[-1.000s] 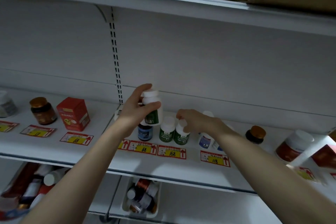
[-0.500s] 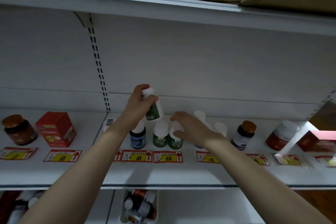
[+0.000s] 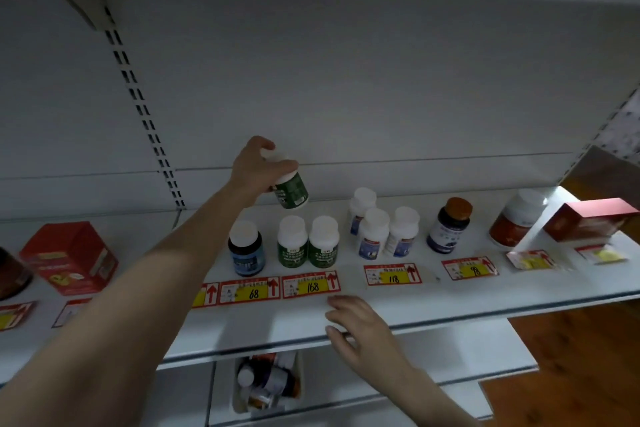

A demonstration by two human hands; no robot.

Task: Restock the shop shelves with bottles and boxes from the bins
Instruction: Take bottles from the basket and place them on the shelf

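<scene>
Overhead, left hand (image 3: pixel 254 168) grips green-label bottle (image 3: pixel 290 189) (cap up-left, base down-right).

Left hand (image 3: pixel 256 168), right hand (image 3: pixel 362 326), forearms (image 3: pixel 156 281) bare.

Dim, flat grey light, low contrast. Brightest patch is far rt, on the shelf (image 3: pixel 467 295) beside the red box (image 3: pixel 588 220). Top rt corner is near black. Shadows are soft and faint. Wide-angle bend: shelf edges curve twd the corners. Rt-side price tags (image 3: pixel 602 255) are smeared w/ blur, center ones legible. Compression softness throughout.
</scene>
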